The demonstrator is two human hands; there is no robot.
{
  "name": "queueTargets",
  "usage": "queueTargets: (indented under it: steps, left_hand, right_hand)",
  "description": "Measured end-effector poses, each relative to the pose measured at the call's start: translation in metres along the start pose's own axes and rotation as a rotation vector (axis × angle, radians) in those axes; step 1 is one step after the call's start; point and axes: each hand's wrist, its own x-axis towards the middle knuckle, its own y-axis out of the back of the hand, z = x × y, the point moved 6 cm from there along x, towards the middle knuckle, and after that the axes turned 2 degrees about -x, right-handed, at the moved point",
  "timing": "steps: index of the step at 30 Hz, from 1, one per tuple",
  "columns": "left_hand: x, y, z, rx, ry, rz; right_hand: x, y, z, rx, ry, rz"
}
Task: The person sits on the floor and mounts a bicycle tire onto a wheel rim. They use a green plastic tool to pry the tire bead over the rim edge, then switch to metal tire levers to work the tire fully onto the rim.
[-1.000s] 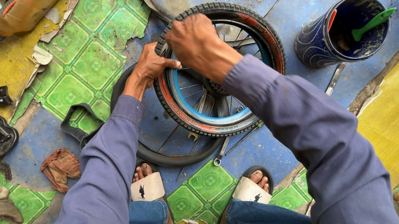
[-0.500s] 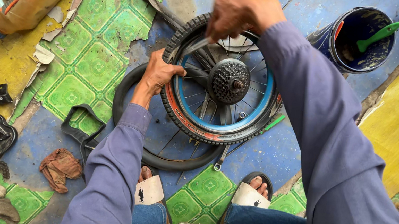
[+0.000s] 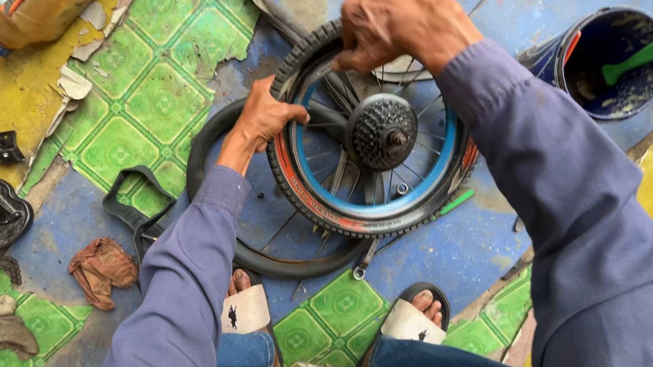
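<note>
tyre [image 3: 316, 199] seated round most of blue-rimmed wheel [image 3: 375, 143], upright over second wheel [image 3: 267, 243] on floor; left hand [image 3: 264, 115] fingers pressing sidewall, right hand [image 3: 396, 23] clenched on top tread, still unseated there.

light: bright, even daylight
shadows: soft, faint
glare: none
focus: sharp centre, slight blur on right hand [image 3: 400, 25]
edges: wide-angle stretch
</note>
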Motion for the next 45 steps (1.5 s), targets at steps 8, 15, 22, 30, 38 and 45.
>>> queueTargets:
  steps: [8, 15, 22, 30, 38, 45]
  left_hand:
    - [0.007, 0.000, -0.004, -0.113, 0.026, -0.040]
    - [0.008, 0.007, -0.036, -0.097, 0.050, -0.003]
    - [-0.010, 0.015, -0.068, -0.367, 0.152, 0.070]
    - [-0.020, 0.010, -0.078, -0.421, 0.189, 0.159]
    - [-0.039, -0.009, -0.063, -0.346, -0.017, 0.212]
    - [-0.057, -0.015, -0.056, -0.322, -0.078, 0.243]
  right_hand:
    - [-0.005, -0.052, 0.014, -0.017, 0.194, 0.124]
    - [-0.019, -0.032, 0.058, 0.440, 0.063, -0.075]
    - [-0.078, -0.035, 0.093, 1.537, 0.037, 0.331]
    - [-0.097, -0.075, 0.096, 1.610, -0.209, 0.611]
    - [-0.128, -0.059, 0.062, 1.580, -0.119, 0.603]
    - [-0.149, -0.059, 0.028, 1.818, -0.063, 0.219]
